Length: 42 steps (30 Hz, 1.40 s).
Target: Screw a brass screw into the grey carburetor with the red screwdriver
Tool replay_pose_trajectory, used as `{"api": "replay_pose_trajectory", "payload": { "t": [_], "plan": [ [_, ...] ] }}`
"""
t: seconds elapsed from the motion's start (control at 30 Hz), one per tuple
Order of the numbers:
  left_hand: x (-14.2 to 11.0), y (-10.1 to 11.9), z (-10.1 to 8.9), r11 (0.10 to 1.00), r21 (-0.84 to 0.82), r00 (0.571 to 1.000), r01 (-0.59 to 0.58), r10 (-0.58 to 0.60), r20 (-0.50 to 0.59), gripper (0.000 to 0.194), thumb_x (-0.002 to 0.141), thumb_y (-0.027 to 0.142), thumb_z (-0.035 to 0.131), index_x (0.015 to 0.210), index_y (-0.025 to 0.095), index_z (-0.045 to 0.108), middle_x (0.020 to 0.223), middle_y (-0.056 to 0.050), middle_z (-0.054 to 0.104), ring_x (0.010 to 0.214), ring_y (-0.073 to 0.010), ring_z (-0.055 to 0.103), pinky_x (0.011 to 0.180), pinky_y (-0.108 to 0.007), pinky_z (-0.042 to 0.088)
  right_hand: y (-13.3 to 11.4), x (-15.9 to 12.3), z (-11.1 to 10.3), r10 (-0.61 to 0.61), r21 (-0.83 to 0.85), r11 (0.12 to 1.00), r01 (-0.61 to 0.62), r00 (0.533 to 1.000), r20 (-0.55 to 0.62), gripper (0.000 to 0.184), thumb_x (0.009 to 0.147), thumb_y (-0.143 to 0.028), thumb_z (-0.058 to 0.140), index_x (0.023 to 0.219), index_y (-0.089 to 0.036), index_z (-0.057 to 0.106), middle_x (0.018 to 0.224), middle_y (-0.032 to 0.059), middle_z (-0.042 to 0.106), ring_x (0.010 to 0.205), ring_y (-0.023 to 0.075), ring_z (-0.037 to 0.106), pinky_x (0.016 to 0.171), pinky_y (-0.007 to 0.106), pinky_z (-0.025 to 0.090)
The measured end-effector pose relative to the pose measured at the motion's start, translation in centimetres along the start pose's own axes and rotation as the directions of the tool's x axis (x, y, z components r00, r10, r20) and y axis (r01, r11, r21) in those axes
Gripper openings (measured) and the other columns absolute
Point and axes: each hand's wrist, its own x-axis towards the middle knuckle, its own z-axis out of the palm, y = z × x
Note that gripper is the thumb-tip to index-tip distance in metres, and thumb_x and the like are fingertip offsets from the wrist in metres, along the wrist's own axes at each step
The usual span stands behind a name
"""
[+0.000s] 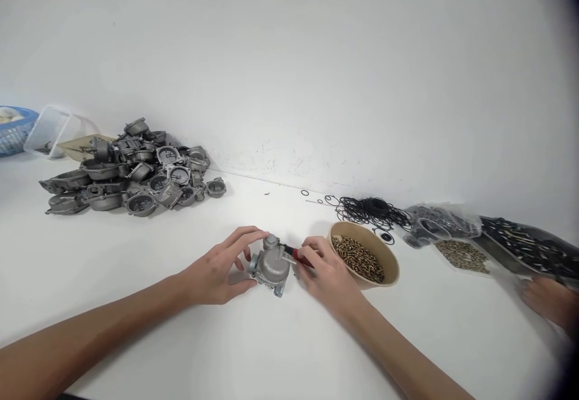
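A grey metal carburetor (274, 265) rests on the white table in front of me, its rounded bowl facing up. My left hand (224, 267) steadies it from the left, with fingertips at its top and the thumb low on its side. In my right hand (326, 270) is a screwdriver (302, 256) with a red and black handle, pointing left against the carburetor's upper right side. Its tip is too small to make out. Just right of that hand stands a tan bowl (392, 261) of small brass-coloured screws (359, 258).
Many grey metal float bowls (140, 171) are heaped at the left, before a clear plastic bin (54, 131) and a blue basket (18, 137). Black rubber rings (375, 210) lie by the wall. Farther right are bagged parts (446, 222), a tray of black parts (534, 246) and another person's hand (549, 300).
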Motion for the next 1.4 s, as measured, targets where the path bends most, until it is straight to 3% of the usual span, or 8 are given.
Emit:
{"api": "replay_pose_trajectory", "payload": {
  "t": [0.3,0.53,0.77,0.87,1.03,1.17,1.27,1.4],
  "plan": [
    [0.1,0.9,-0.1,0.993,-0.103,0.995,-0.056,0.064,0.076,0.08,0.087,0.007,0.063,0.157,0.03,0.032,0.153,-0.015,0.048,0.13,-0.0257,0.059,0.096,-0.041,0.065,-1.6,-0.3,-2.5,0.061,0.243,0.969,-0.048,0.997,-0.048,0.035,0.099,-0.019,0.05,0.132,-0.024,0.058,0.129,0.0145,0.061,0.116,0.0269,0.065,0.096,0.045,0.059],
    [-0.4,0.5,0.3,0.99,-0.144,0.998,-0.005,0.013,0.06,0.075,0.089,0.009,0.062,0.155,0.032,0.035,0.149,-0.013,0.051,0.115,-0.0213,0.067,0.087,-0.035,0.067,-5.4,-0.6,-2.3,0.173,0.38,0.885,-0.271,0.946,0.273,0.092,0.079,-0.043,0.082,0.157,-0.033,0.035,0.16,0.0146,0.04,0.144,0.0362,0.047,0.11,0.055,0.052],
    [-0.3,0.6,0.7,0.983,-0.164,0.996,0.086,-0.084,0.017,0.065,0.094,0.009,0.051,0.152,0.033,0.037,0.141,-0.009,0.057,0.106,-0.0156,0.071,0.08,-0.027,0.064,-4.7,-0.3,-2.4,0.107,0.422,0.902,-0.096,0.994,-0.003,0.077,0.072,-0.023,0.08,0.144,-0.028,0.053,0.133,0.0113,0.067,0.124,0.0314,0.066,0.101,0.046,0.06],
    [-0.2,0.3,0.8,0.989,-0.108,0.995,0.097,-0.099,-0.018,0.049,0.096,0.012,0.049,0.142,0.03,0.049,0.134,-0.009,0.06,0.095,-0.0132,0.07,0.071,-0.022,0.061,-2.6,0.7,-5.4,0.172,0.403,0.912,-0.075,0.962,-0.21,0.076,0.072,-0.024,0.084,0.143,-0.025,0.056,0.123,0.0111,0.072,0.11,0.0301,0.072,0.092,0.046,0.064],
    [-0.2,-0.3,1.0,0.996,-0.06,0.997,0.073,-0.073,-0.002,0.029,0.096,0.013,0.049,0.117,0.022,0.067,0.112,-0.008,0.068,0.081,-0.0123,0.065,0.067,-0.022,0.057,4.9,0.5,-12.0,0.442,0.231,0.897,-0.377,0.769,-0.463,0.061,0.067,-0.043,0.088,0.124,-0.023,0.073,0.115,0.0103,0.073,0.097,0.0322,0.072,0.079,0.049,0.065],
    [-0.4,-0.5,1.2,0.996,-0.02,0.995,0.088,-0.087,0.052,0.026,0.095,0.011,0.051,0.109,0.022,0.071,0.107,-0.007,0.07,0.079,-0.0125,0.065,0.074,-0.024,0.056,12.6,-2.6,-15.0,0.723,-0.062,0.594,-0.802,0.566,-0.396,0.065,0.062,-0.054,0.086,0.121,-0.029,0.075,0.088,0.0076,0.074,0.081,0.0351,0.07,0.076,0.052,0.057],
    [-0.5,-0.4,1.2,0.997,0.004,0.994,0.083,-0.083,0.074,0.026,0.094,0.01,0.051,0.106,0.023,0.071,0.104,-0.005,0.069,0.074,-0.0117,0.062,0.07,-0.024,0.052,16.4,-4.6,-15.2,0.8,-0.16,0.502,-0.85,0.527,-0.287,0.06,0.055,-0.05,0.089,0.108,-0.022,0.079,0.073,0.0095,0.071,0.069,0.0346,0.067,0.059,0.045,0.051],
    [-0.6,-0.2,1.1,0.997,0.03,0.993,0.071,-0.073,0.09,0.026,0.094,0.01,0.05,0.104,0.022,0.071,0.1,-0.005,0.068,0.068,-0.0106,0.055,0.062,-0.023,0.045,17.2,-5.7,-14.4,0.772,-0.173,0.548,-0.818,0.575,-0.272,0.046,0.063,-0.049,0.085,0.097,-0.018,0.079,0.066,0.0092,0.067,0.058,0.0282,0.061,0.054,0.039,0.044]
  ]
}}
